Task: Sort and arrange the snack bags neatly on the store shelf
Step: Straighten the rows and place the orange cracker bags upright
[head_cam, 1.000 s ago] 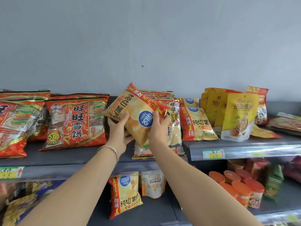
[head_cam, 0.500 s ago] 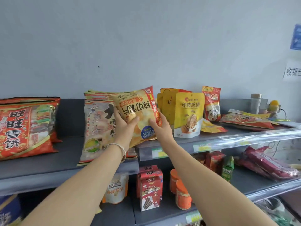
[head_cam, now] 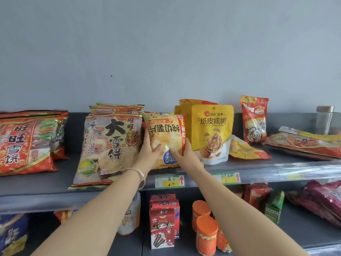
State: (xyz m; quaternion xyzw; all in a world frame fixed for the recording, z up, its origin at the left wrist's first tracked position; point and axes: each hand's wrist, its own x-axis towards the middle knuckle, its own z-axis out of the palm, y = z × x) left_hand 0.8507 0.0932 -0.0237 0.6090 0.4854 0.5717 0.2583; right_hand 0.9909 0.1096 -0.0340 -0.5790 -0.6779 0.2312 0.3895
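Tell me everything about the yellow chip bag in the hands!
The chip bag is shiny yellow plastic, puffy, with chips pictured, a red strip down its right side and a blue logo at the bottom. Its print is upside down. It stands upright with its lower end at the top shelf, between the big cracker bag and the yellow walnut pouch. The left hand grips its left edge and the right hand its lower right.

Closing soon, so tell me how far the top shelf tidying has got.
Done: the red bags and rice cracker bags stand stacked at left; walnut pouches stand upright. In hand: left hand and right hand hold the chip bag, upside down, between rice cracker bags and walnut pouches. Left: a yellow pouch and flat bags lie loose at right.
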